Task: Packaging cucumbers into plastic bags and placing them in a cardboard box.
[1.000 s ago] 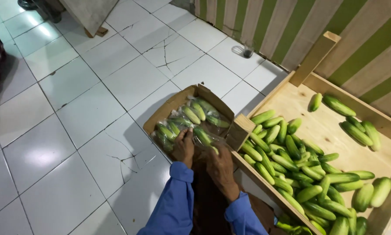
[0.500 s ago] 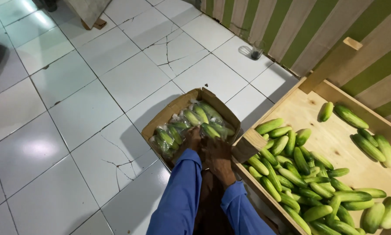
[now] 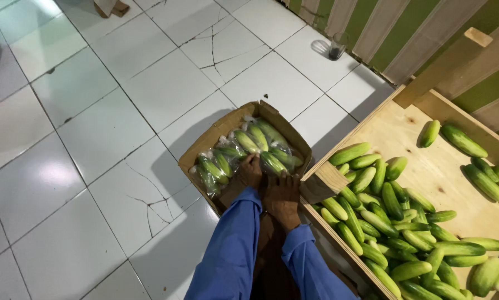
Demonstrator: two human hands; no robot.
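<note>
White floor tiles, several of them cracked, spread out below me, and a wall of green and pale stripes runs along the far side. On the tiles sits an open cardboard box, turned cornerwise to me, and it is filled with clear plastic packs of cucumbers. Both my hands are down inside the box at its near corner. My left hand rests palm down on the packs with its fingers curled over the wrapped cucumbers in the middle; it presses on them, but I cannot tell whether it actually grips one. My right hand lies just beside it, touching it, flat against the packs near the box's right wall, fingers together and seemingly closed on nothing, though its fingertips are hidden from me. My blue sleeves run back from both wrists toward the bottom of the view.

Just right of the box, nearly touching its corner, stands a large wooden crate of pale plywood. Loose cucumbers lie heaped in its near part, and a few more lie apart by its far wall. On the floor near the striped wall stands a small glass with something dark in the bottom.
</note>
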